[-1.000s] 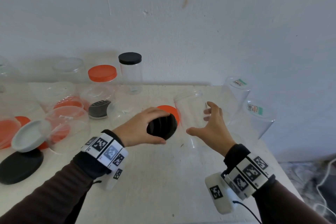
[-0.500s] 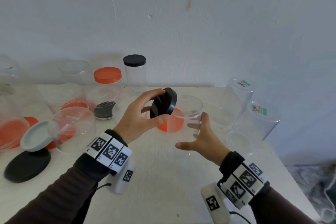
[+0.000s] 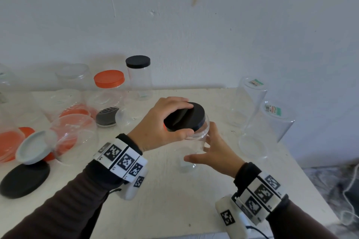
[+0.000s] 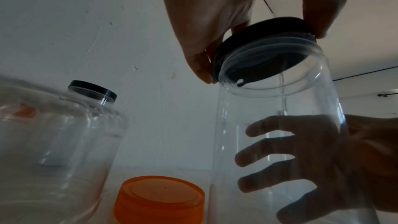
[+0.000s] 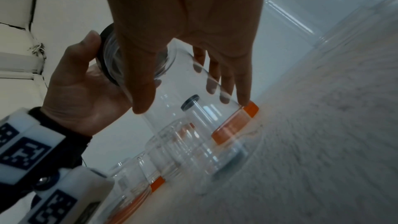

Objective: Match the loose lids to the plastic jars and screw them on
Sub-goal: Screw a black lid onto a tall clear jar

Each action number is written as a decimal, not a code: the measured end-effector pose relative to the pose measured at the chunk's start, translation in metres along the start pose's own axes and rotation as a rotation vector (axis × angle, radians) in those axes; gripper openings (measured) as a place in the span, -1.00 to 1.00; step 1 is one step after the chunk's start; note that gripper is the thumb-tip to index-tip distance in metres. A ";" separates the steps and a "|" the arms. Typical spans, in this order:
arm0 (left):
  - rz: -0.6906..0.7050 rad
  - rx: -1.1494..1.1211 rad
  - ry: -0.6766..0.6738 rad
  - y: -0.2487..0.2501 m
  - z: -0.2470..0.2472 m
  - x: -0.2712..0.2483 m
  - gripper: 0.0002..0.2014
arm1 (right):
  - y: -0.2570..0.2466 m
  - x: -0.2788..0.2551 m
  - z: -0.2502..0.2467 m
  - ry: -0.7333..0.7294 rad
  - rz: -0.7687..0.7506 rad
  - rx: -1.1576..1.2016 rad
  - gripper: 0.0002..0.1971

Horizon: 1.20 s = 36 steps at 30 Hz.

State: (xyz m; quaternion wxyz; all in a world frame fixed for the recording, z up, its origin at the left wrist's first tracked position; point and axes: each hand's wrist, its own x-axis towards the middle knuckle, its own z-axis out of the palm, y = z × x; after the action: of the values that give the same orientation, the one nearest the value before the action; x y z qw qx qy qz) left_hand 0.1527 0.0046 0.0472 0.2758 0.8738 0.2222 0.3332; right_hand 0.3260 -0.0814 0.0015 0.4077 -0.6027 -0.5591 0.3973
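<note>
Black lid (image 3: 184, 115): sitting on the mouth of the clear jar near the middle of the frame, tilted a little in the left-wrist view, so it is not looking fully seated.
Left hand (image 3: 159, 124): curling over the lid from the left, thumb at the near edge and fingers across the top, gripping it.
Clear jar (image 3: 191, 151): standing upright on the table, just below centre of the head view, empty.
Right hand (image 3: 211, 153): wrapping around the jar's side from the right; the spread fingers are showing through the plastic in the left-wrist view, steadying it.
Orange lid (image 4: 160, 198): lying on the table just beside the jar's base, at the bottom of the left-wrist view.
Capped jars: a tall one with a black cap (image 3: 138, 77) and a wider one with an orange cap (image 3: 108, 87), both standing by the wall in the upper left-centre.
Upturned jars (image 3: 250, 101): two standing mouth down at the right of the frame, labels showing on their bottoms.
Loose lids: a large black one (image 3: 24, 178) and a grey one (image 3: 33, 146) leaning above it at the left edge, with orange ones under clear containers nearby.
Table (image 3: 174, 200): pale and bare in the lower middle of the frame.
</note>
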 end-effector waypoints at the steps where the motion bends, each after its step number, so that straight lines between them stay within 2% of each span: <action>1: 0.004 0.007 -0.007 0.001 0.001 0.001 -0.43 | 0.000 -0.001 0.000 0.006 -0.003 0.000 -0.19; 7: 0.019 0.083 -0.068 0.005 0.004 0.008 -0.38 | -0.005 0.000 0.001 0.001 -0.005 -0.026 -0.19; 12: 0.011 0.063 -0.101 0.007 0.004 0.009 -0.36 | -0.007 -0.001 -0.001 -0.028 0.005 -0.098 -0.15; 14: -0.011 0.006 -0.123 0.006 0.003 0.008 -0.25 | -0.011 -0.002 -0.009 -0.111 0.015 -0.155 -0.05; 16: -0.093 -0.145 -0.122 0.003 0.003 0.003 -0.04 | -0.021 -0.003 -0.022 -0.147 0.010 -0.156 0.03; 18: -0.186 -0.288 -0.098 -0.001 0.006 -0.004 0.08 | -0.037 -0.004 -0.036 -0.089 -0.035 -0.144 0.04; 21: -0.276 -0.351 -0.082 -0.010 0.014 -0.013 0.19 | -0.071 -0.004 -0.051 -0.054 -0.124 -0.259 -0.05; 26: -0.349 -0.375 -0.055 -0.015 0.029 -0.016 0.20 | -0.119 0.003 -0.042 -0.266 -0.195 -0.694 -0.04; 29: -0.357 -0.416 -0.029 -0.017 0.035 -0.014 0.10 | -0.130 0.013 -0.032 -0.386 -0.198 -0.942 -0.06; 33: -0.361 -0.431 -0.041 -0.018 0.038 -0.014 -0.03 | -0.139 0.026 -0.026 -0.492 -0.150 -1.051 -0.09; 36: -0.360 -0.434 -0.051 -0.018 0.037 -0.012 -0.05 | -0.144 0.031 -0.026 -0.534 -0.131 -1.123 -0.12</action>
State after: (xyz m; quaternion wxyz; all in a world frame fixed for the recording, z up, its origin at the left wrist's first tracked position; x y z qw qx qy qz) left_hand 0.1668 -0.0008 0.0069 0.5166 0.7490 0.2904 0.2963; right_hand 0.3015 -0.0454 0.1449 -0.1017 -0.5695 -0.8010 0.1540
